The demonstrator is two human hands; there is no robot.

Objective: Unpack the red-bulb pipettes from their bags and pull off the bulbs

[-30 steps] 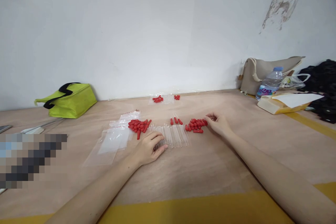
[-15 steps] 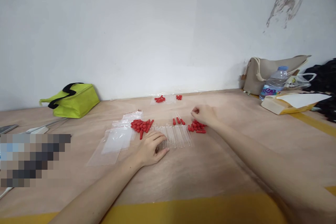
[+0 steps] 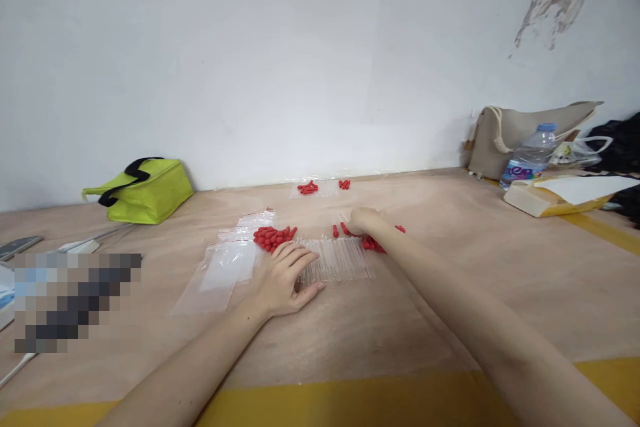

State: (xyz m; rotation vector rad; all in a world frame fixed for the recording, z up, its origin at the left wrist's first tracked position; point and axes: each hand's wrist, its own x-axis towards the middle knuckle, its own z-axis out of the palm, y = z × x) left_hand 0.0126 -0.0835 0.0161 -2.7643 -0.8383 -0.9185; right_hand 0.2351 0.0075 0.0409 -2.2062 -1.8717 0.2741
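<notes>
A row of thin clear tubes [image 3: 340,260] lies side by side on the table. Over its left end rests my left hand [image 3: 290,275], thumb and fingers apart, holding nothing I can see. Just beyond it is a pile of red rubber bulbs [image 3: 273,237]. My right hand [image 3: 366,219] is past the tubes' far right end, beside a few red bulbs [image 3: 335,231] that have clear tubes behind them. A second bulb pile [image 3: 373,243] lies partly under my right wrist. The right fingertips are hidden behind the hand, so what they hold does not show.
Clear zip bags [image 3: 215,273] lie left of the tubes. Against the wall, more red bulbs [image 3: 307,187] lie on clear plastic. A lime-green bag [image 3: 155,193] stands back left. Back right are a water bottle [image 3: 530,157], a beige bag [image 3: 493,147] and an open carton [image 3: 533,200].
My right hand has moved left and turned over toward the few red bulbs in the middle. The left hand stays by the tubes, its fingers more spread. The view has shifted slightly.
</notes>
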